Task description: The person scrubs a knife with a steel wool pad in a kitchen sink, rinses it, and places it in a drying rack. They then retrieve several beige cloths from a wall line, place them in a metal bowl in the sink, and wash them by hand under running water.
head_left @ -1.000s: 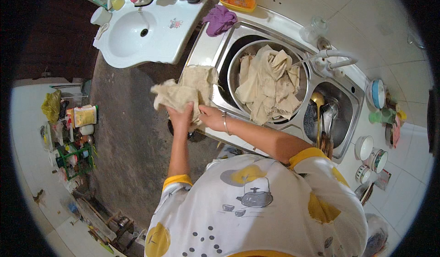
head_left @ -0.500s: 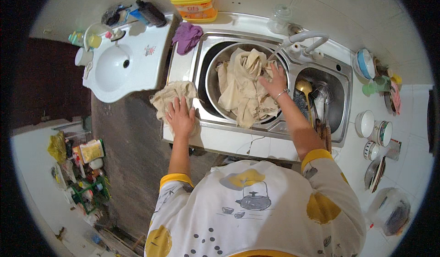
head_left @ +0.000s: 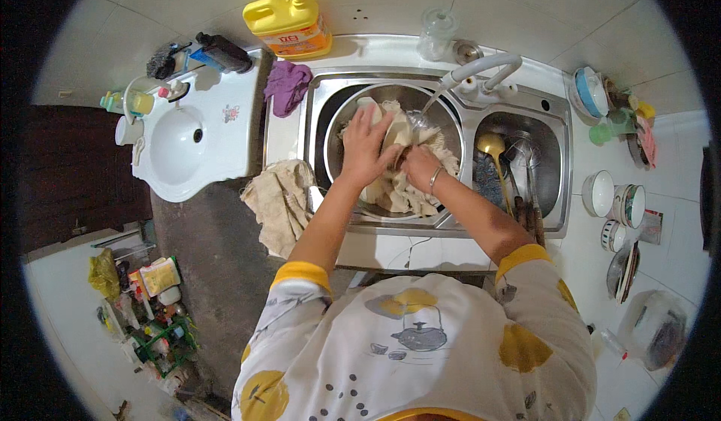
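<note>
Inside the left bowl of the steel sink stands a round metal basin (head_left: 445, 119) with bunched beige cloth (head_left: 405, 194) in it. My left hand (head_left: 366, 148) lies over the cloth, fingers stretched out and apart. Close beside it, my right hand (head_left: 423, 167), a bracelet at its wrist, has its fingers closed on the cloth near the basin's middle. Water runs from the pale faucet (head_left: 484, 68) into the basin. A second beige cloth (head_left: 278, 205) drapes over the counter's front left edge, touched by neither hand.
The right sink bowl (head_left: 554, 188) holds a gold ladle (head_left: 492, 145) and other utensils. Bowls (head_left: 598, 193) line the right counter. A purple cloth (head_left: 286, 87) and yellow jug (head_left: 291, 27) sit at the back left, near a white washbasin (head_left: 176, 139).
My left hand has left the cloth on the counter edge and moved right into the basin. My right hand has shifted toward the basin's middle and closed on the cloth, which is now bunched differently.
</note>
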{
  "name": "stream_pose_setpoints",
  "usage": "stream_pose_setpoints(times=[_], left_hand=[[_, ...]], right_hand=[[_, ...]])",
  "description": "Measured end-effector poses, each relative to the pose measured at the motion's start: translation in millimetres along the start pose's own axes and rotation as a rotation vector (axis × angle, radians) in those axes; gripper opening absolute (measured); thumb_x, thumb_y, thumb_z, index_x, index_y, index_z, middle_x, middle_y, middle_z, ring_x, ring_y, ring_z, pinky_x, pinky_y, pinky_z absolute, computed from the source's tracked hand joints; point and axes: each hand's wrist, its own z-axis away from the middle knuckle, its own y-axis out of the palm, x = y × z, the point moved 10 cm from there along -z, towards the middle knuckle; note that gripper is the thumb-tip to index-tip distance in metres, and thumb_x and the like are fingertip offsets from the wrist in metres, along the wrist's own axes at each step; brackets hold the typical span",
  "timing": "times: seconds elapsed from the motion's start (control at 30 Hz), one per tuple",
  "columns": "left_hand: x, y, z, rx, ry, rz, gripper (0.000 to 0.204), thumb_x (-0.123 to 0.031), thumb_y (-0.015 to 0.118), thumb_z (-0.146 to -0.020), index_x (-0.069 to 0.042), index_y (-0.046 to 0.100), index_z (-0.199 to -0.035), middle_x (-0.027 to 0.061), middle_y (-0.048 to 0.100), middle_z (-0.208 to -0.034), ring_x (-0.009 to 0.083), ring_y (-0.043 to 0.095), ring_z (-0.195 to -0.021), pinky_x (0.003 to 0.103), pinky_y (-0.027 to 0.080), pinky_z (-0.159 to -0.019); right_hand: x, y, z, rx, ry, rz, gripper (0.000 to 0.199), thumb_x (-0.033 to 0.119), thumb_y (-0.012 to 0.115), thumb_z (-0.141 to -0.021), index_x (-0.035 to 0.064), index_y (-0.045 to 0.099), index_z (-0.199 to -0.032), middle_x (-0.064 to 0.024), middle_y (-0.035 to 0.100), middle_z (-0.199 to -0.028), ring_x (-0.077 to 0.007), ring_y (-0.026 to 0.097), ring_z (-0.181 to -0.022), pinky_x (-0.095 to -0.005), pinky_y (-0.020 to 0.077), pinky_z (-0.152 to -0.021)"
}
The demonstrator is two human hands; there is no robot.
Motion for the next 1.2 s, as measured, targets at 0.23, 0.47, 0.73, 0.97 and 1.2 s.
stream_pose_setpoints(times=[0.23,0.47,0.73,0.97,1.2], left_hand=[[99,115,36,0.434,-0.449,0.033,0.066,-0.041,0.061,-0.078,-0.019,0.037,-0.135,0.0184,0.036,-0.136,0.0407,0.039,-0.119,0.05,0.031,-0.099],[155,100,60,-0.168,-0.887,0.615,0.073,-0.03,0.068,-0.077,0.0,0.033,-0.133,0.0197,0.04,-0.131,0.0305,0.041,-0.119,0.039,0.035,-0.097],[94,140,11,0.228,-0.778,1.282,0.047,-0.011,0.059,-0.082,-0.008,0.044,-0.126,0.0072,0.054,-0.114,0.0191,0.055,-0.099,0.031,0.045,-0.083],[86,20,-12,0.117,-0.329,0.558,0.026,-0.017,0.067,-0.065,-0.003,0.048,-0.074,0.0098,0.046,-0.085,0.0222,0.048,-0.082,0.03,0.038,-0.075],[91,46,50,0.258,-0.547,0.519,0.022,-0.019,0.068,-0.067,-0.001,0.058,-0.075,0.0145,0.055,-0.078,0.0338,0.054,-0.081,0.038,0.043,-0.075]], right_hand=[[-63,-14,31,-0.122,0.47,-0.413,0.084,0.037,0.069,-0.071,0.0167,0.026,-0.14,-0.0184,0.021,-0.143,-0.0376,0.025,-0.13,-0.0493,0.024,-0.104],[-113,65,-7,-0.586,0.82,-1.105,0.087,0.046,0.066,-0.072,0.0043,0.028,-0.137,-0.0219,0.037,-0.135,-0.0354,0.037,-0.124,-0.039,0.0312,-0.101],[-89,44,-51,-0.525,0.461,-2.147,0.033,0.02,0.057,-0.084,0.0092,0.055,-0.115,-0.0038,0.06,-0.104,-0.0162,0.058,-0.091,-0.0305,0.0477,-0.077],[-96,-69,17,-0.848,0.205,-0.795,0.043,-0.005,0.05,-0.065,-0.0008,0.058,-0.107,-0.0193,0.057,-0.111,-0.0374,0.05,-0.109,-0.0373,0.0389,-0.096],[-105,-14,43,-0.374,0.359,-0.819,0.05,0.002,0.054,-0.07,0.0005,0.049,-0.119,-0.0202,0.045,-0.127,-0.0346,0.041,-0.121,-0.037,0.0317,-0.101]])
